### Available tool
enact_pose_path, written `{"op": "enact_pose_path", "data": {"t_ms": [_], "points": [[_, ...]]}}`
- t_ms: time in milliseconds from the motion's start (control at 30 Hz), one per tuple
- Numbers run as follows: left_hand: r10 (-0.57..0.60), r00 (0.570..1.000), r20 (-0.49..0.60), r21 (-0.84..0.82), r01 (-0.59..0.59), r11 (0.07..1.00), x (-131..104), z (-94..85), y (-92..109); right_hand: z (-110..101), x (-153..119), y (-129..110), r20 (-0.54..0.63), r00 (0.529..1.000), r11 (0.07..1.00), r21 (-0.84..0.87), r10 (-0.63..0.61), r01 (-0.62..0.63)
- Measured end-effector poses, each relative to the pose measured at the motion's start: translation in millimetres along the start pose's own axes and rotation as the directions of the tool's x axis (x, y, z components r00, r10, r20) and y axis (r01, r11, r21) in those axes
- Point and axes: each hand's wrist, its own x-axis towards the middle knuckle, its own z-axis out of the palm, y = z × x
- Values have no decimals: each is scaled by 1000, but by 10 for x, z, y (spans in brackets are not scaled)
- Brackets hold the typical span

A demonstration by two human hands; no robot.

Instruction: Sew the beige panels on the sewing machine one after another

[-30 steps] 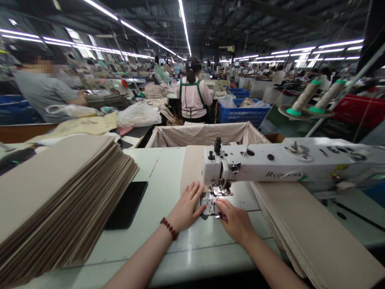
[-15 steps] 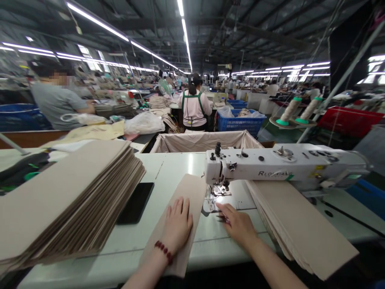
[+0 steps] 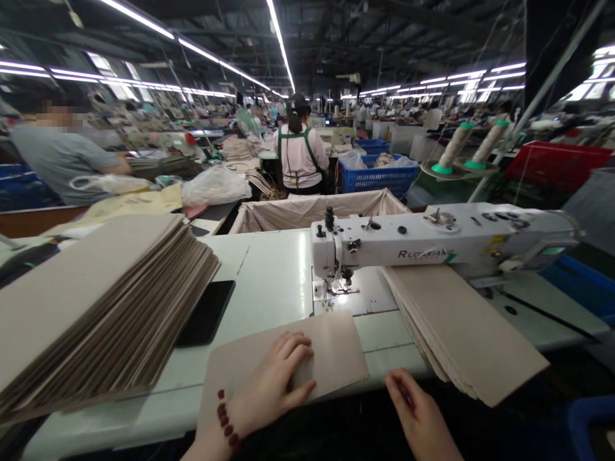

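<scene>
On the pale green tabletop (image 3: 269, 262), before the sewing machine (image 3: 375, 246), 1 beige panel (image 3: 336, 349) overhangs the front edge. The left hand (image 3: 269, 381) lies loosely spread on it; the right hand (image 3: 417, 410) curls nearby, any contents unclear.

The beige fabric panel (image 3: 342, 352) lies under my left fingers (image 3: 294, 349), long and narrow, with a rounded far left corner and a plain, nearly smooth face. It rests mostly flat on the table (image 3: 269, 272), slanting from my wrist at lower left up to the right, and reaches the table's front edge. Its far side sits just in front of the sewing machine's (image 3: 379, 243) presser foot, apart from the needle.
</scene>
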Motion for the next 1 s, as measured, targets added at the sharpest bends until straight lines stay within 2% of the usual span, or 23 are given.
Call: {"op": "enact_pose_path", "data": {"t_ms": [100,200,267,367,600,700,767,833,867,933,1000], "points": [[52,999,-1,-12,-52,999,137,282,299,-16,-92,79,-19,1000,999,-39,6,-7],[76,996,-44,-8,-77,997,256,629,530,6,-169,165,-63,996,993,-102,-70,63],[63,992,-112,-39,-67,997,332,787,599,41,-192,202,-73,991,979,-179,-110,95],[32,984,-175,-92,-49,995,387,866,604,109,-183,208,-29,991,942,-317,-128,112],[-81,978,-194,-351,8,936,286,802,587,304,-52,41,96,976,841,-496,-195,217],[-58,982,-180,-367,-12,930,259,728,620,358,5,-13,86,981,804,-562,-176,194],[7,992,-122,-349,-50,936,229,604,583,359,27,-15,77,984,780,-600,-161,175],[53,996,-65,-304,-71,950,181,437,444,328,30,0,71,984,773,-611,-164,173],[38,997,-63,-263,-54,963,155,356,333,299,21,9,66,982,776,-605,-175,179],[-77,988,-135,-141,58,988,108,232,58,207,-22,22,68,974,789,-575,-218,217],[-221,947,-233,-19,223,975,79,176,-208,52,-106,23,66,959,793,-548,-276,266]]}}
